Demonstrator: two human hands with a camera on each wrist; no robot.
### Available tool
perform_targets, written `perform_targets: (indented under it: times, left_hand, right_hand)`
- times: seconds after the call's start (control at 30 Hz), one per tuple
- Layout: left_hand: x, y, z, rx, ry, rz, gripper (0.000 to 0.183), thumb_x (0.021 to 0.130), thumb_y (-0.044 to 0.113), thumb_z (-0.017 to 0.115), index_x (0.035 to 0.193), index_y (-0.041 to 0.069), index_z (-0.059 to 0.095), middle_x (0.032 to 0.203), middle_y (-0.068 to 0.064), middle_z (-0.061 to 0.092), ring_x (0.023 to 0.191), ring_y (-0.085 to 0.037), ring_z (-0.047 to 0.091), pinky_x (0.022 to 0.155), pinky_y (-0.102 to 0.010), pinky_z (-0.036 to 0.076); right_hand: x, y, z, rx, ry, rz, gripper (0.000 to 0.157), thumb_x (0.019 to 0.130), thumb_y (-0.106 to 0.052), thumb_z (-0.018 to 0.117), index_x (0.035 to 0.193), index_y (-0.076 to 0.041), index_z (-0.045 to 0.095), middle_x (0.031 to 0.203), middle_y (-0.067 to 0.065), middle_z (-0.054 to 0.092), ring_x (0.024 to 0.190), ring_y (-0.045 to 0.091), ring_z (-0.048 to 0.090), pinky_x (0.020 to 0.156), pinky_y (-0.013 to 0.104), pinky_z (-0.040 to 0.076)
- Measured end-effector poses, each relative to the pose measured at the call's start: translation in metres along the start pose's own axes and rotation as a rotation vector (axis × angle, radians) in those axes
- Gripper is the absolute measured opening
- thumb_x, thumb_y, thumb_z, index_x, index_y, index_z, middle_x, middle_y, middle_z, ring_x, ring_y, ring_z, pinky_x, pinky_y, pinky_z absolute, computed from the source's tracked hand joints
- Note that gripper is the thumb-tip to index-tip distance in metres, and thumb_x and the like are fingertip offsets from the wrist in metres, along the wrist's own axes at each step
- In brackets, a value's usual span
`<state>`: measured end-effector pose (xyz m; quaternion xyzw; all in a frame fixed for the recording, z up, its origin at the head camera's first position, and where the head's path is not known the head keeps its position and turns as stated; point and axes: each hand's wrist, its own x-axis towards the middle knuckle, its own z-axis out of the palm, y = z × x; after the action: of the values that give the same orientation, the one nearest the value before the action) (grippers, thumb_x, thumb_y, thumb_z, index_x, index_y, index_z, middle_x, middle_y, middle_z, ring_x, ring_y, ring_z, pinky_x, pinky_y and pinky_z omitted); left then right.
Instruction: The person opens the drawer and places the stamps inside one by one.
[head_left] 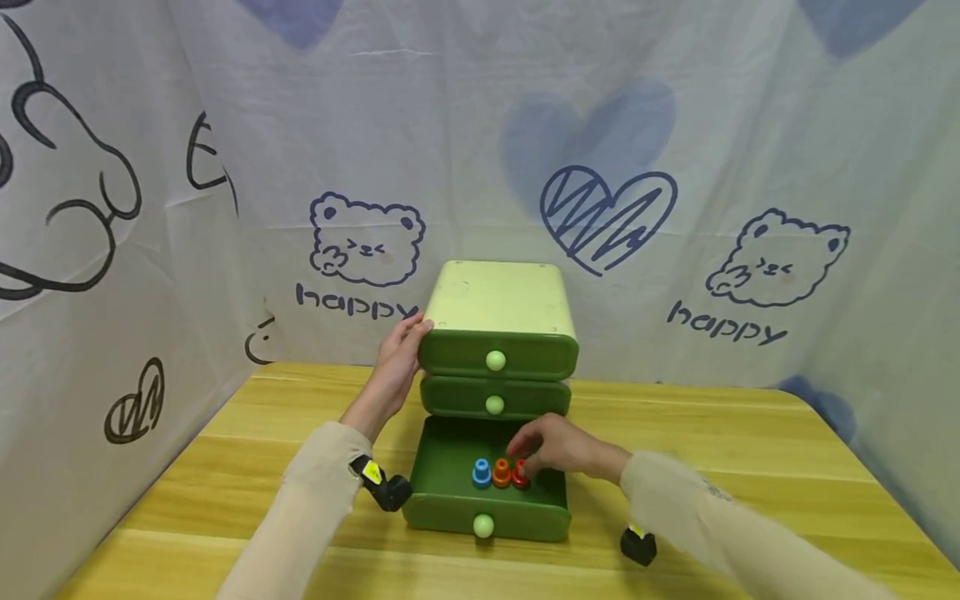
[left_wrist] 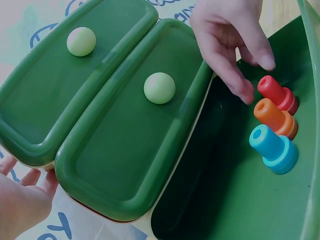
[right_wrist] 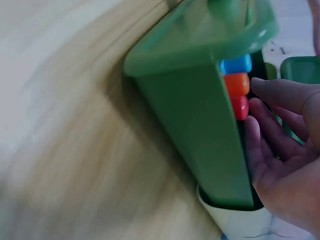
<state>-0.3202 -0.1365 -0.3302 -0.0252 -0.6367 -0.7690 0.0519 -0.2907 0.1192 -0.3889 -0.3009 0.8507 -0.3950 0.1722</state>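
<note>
A small drawer cabinet (head_left: 498, 296) with a pale yellow-green top and green drawer fronts stands on the table. Its bottom drawer (head_left: 442, 467) is pulled out, while the upper two are closed. In that drawer stand three stepped plastic pegs in a row: a blue peg (left_wrist: 275, 150), an orange peg (left_wrist: 275, 119) and a red peg (left_wrist: 277, 94). My right hand (head_left: 558, 443) is over the drawer beside the red peg, thumb and fingers spread apart with nothing between them. Against the cabinet's upper left side rests my left hand (head_left: 397, 358), its fingertips touching the wall.
Round pale green knobs sit on the drawer fronts, the lowest knob (head_left: 483, 526) nearest me. The wooden table (head_left: 712, 483) extends to both sides of the cabinet. A white cloth (head_left: 480, 125) printed with bears and hearts hangs behind.
</note>
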Motion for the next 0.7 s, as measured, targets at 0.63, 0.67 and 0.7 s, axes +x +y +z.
perform_targets:
  times: [0.63, 0.67, 0.7]
  left_hand:
    - [-0.003, 0.002, 0.001, 0.010, -0.002, -0.009, 0.058, 0.098, 0.023, 0.049, 0.148, 0.002, 0.032, 0.145, -0.019, 0.034, 0.122, -0.029, 0.044, 0.104, -0.036, 0.038]
    - [-0.003, 0.002, 0.001, 0.008, -0.002, -0.008, 0.058, 0.098, 0.023, 0.049, 0.148, 0.002, 0.032, 0.145, -0.019, 0.034, 0.122, -0.029, 0.044, 0.104, -0.036, 0.038]
    - [-0.003, 0.002, 0.001, 0.007, -0.002, -0.005, 0.058, 0.098, 0.023, 0.049, 0.148, 0.002, 0.032, 0.145, -0.019, 0.034, 0.122, -0.029, 0.045, 0.104, -0.036, 0.038]
  right_hand:
    - [-0.059, -0.050, 0.027, 0.303, 0.189, -0.029, 0.025, 0.094, -0.019, 0.064, 0.106, 0.004, 0.065, 0.092, 0.014, 0.069, 0.079, 0.028, 0.065, 0.062, 0.039, 0.056]
    - [-0.061, -0.052, 0.031, 0.279, 0.195, -0.041, 0.024, 0.094, -0.019, 0.064, 0.105, 0.003, 0.065, 0.090, 0.012, 0.069, 0.078, 0.028, 0.065, 0.061, 0.037, 0.056]
    - [-0.064, -0.053, 0.035, 0.251, 0.202, -0.057, 0.022, 0.094, -0.018, 0.064, 0.104, 0.002, 0.066, 0.089, 0.011, 0.069, 0.077, 0.028, 0.065, 0.059, 0.036, 0.056]
